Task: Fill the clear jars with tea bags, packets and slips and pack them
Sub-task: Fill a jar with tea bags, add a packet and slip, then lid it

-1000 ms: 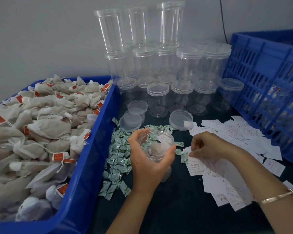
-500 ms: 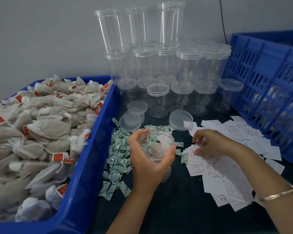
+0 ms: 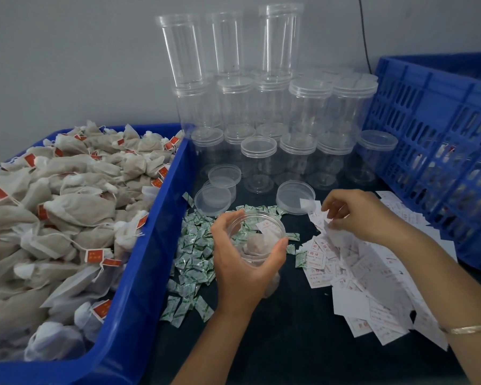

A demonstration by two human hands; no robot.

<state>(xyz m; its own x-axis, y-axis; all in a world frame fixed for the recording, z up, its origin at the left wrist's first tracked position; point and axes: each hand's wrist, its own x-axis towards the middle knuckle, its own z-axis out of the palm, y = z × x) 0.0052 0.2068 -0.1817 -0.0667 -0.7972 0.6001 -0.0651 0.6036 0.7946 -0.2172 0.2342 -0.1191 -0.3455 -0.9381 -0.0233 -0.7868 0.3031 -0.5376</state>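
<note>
My left hand (image 3: 242,270) grips an open clear jar (image 3: 272,222) over the dark table; a tea bag (image 3: 254,244) and a white slip lie inside it. My right hand (image 3: 364,215) hovers over the pile of white paper slips (image 3: 372,290), to the right of the jar, fingertips pinched on one slip (image 3: 329,229) lifted off the pile. Small green-and-white packets (image 3: 195,245) are scattered left of the jar. Tea bags with red tags (image 3: 67,212) fill the blue bin (image 3: 150,245) on the left.
Stacked empty clear jars with lids (image 3: 261,112) stand against the back wall. Loose lids (image 3: 213,200) lie in front of them, one (image 3: 295,195) beside the slips. A blue slatted crate (image 3: 442,151) bounds the right side.
My right hand has moved back and to the right across the slips and risen, fingers now pinched on a slip. My left hand and the jar have stayed in place.
</note>
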